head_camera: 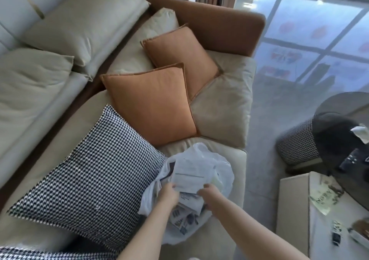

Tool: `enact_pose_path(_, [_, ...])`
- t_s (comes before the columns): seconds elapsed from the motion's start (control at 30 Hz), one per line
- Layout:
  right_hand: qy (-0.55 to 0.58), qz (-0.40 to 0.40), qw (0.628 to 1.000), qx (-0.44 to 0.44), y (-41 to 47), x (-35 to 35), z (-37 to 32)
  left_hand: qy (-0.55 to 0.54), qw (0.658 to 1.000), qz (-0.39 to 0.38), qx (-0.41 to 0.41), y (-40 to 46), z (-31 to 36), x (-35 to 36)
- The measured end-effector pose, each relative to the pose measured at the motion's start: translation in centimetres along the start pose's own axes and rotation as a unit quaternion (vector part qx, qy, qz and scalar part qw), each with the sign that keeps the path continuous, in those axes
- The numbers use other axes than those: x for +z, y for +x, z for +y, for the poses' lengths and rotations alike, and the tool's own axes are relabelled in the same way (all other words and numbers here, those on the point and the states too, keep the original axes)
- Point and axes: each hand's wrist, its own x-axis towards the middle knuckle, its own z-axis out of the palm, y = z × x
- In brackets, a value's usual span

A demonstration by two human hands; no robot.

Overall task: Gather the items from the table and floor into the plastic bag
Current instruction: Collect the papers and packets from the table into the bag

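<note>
Paper sheet is pinched at its near edge by both hands, left hand and right hand, directly over plastic bag mouth, long axis pointing away.

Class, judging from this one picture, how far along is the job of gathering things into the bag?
Done: the plastic bag on the sofa already holds printed papers. In hand: the left hand and right hand hold a paper sheet over it. Left: a leaflet and small items lie on the table.

Thin translucent plastic bag, printed paper, matt woven cushion.
</note>
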Motion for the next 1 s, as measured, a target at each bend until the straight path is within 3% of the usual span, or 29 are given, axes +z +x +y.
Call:
enact_pose_path(0.23, [-0.057, 0.028, 0.993, -0.104, -3.5, -3.5, 2.5, 0.017, 0.998, -0.038, 0.057, -4.9, 2.3, 1.2])
enact_pose_path(0.43, [-0.085, 0.107, 0.977, -0.162, -6.7, -8.6, 6.3, 0.027, 0.990, -0.043, 0.129, -9.4, 6.4, 3.9])
enact_pose_path(0.7, [-0.102, 0.176, 0.968, -0.147, -8.4, -16.2, 13.3, 0.127, 0.968, -0.056, 0.207, -14.3, 11.0, 11.0])
enact_pose_path(1.0, [-0.041, 0.224, 0.970, -0.087, -9.6, -26.3, 26.3, 0.280, 0.919, -0.094, 0.262, -19.9, 18.3, 25.5])
